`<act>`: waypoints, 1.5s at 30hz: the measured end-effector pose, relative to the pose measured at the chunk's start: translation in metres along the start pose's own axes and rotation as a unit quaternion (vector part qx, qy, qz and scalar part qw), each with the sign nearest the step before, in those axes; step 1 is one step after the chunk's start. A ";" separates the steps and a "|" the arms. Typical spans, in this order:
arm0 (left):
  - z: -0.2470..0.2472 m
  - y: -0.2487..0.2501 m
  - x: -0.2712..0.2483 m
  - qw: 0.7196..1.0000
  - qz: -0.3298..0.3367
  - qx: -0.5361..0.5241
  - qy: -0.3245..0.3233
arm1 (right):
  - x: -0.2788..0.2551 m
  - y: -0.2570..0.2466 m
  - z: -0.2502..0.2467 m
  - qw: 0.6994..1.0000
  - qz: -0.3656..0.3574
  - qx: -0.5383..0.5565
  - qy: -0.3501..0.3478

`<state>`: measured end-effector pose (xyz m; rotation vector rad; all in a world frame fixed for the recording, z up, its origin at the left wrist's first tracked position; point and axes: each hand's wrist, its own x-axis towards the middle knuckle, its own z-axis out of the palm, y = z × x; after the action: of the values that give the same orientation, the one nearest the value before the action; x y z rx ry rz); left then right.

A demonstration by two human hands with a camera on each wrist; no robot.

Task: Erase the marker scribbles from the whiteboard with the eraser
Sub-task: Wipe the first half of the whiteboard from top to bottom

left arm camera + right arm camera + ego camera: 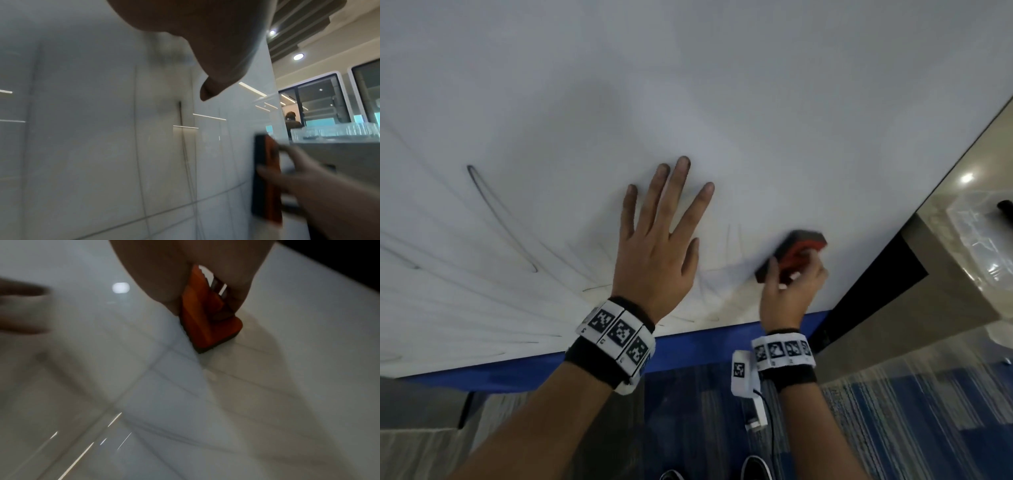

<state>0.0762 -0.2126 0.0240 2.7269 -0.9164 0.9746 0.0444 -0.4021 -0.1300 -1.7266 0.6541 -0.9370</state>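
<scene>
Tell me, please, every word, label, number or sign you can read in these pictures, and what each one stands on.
No word or number can be read in any view.
Left wrist band: square black-and-white coded markers; small characters beneath them, too small to read.
Right wrist band: the same markers, blurred.
Eraser: no legible label.
Whiteboard: only marker scribbles, no writing.

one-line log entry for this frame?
right hand: grips eraser on whiteboard | left hand: flat on board | scribbles: remain left
</scene>
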 end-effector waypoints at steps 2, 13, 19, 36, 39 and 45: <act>-0.017 -0.011 -0.002 0.999 -0.029 -0.030 0.033 | -0.003 0.030 -0.006 0.990 0.141 0.023 0.019; -0.033 -0.072 0.008 0.984 -0.131 0.024 0.120 | -0.021 -0.029 0.014 0.995 0.019 0.094 -0.006; -0.028 -0.074 0.004 0.984 -0.126 0.019 0.125 | -0.046 0.036 0.034 0.918 0.357 0.163 0.058; -0.021 -0.071 -0.003 0.985 -0.130 0.018 0.116 | -0.065 0.080 0.059 0.927 0.338 0.129 0.099; -0.017 -0.071 -0.007 0.984 -0.128 0.024 0.118 | -0.084 0.121 0.082 0.884 0.445 0.096 0.109; -0.010 -0.068 -0.008 0.983 -0.138 0.052 0.113 | -0.126 0.162 0.110 0.770 0.618 0.134 -0.083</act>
<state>0.1054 -0.1503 0.0338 2.6533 -0.4462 1.2683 0.0680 -0.2999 -0.3372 -0.7599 1.2181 0.0842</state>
